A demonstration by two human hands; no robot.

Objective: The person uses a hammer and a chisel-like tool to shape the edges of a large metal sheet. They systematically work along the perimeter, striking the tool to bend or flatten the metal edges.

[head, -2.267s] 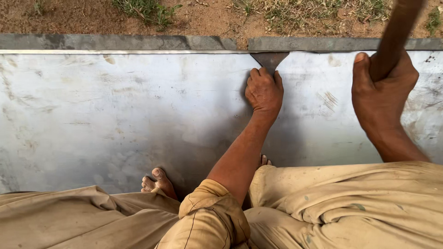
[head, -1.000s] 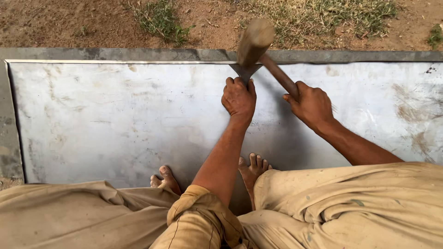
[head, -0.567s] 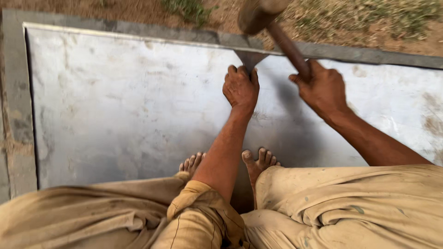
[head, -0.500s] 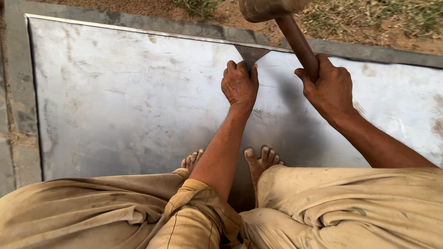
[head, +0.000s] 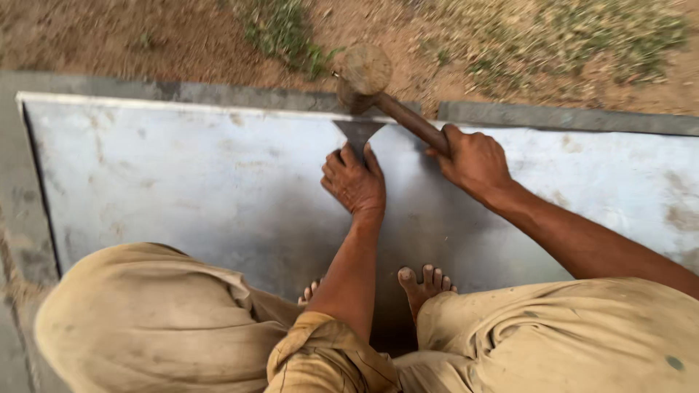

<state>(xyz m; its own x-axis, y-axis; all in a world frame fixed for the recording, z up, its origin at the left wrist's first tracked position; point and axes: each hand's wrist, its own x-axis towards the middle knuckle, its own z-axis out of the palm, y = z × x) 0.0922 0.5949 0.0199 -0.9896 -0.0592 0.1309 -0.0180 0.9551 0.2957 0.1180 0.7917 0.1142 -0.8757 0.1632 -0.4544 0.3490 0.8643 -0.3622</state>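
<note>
Seen from the head camera, a person is squatting barefoot on a large grey metal sheet (head: pixel 182 189) lying on the ground, knees in dusty tan trousers (head: pixel 145 320) filling the lower part of the view. The left hand (head: pixel 355 182) is gripping a flat, wedge-shaped metal chisel (head: pixel 358 132), its grip closed around the lower part of the tool so that only the broad upper end is showing above the fingers. The chisel is standing near the sheet's far edge, roughly at the middle of that edge. The right hand (head: pixel 473 160) is wrapping its grip tightly around the dark handle of a hammer (head: pixel 364 73), fingers fully curled with no gap showing. The hammer's rounded, worn head is sitting just above the chisel's top; whether the two are touching cannot be told from this angle. Both forearms are reaching forward from the body, the left one straight ahead, the right one coming in at a slant from the right. Bare toes (head: pixel 426 280) are resting on the sheet between the knees. Beyond the sheet, a grey concrete kerb (head: pixel 568 116) is running along its far edge, and past that brown soil with sparse patches of grass (head: pixel 284 36) is showing
</note>
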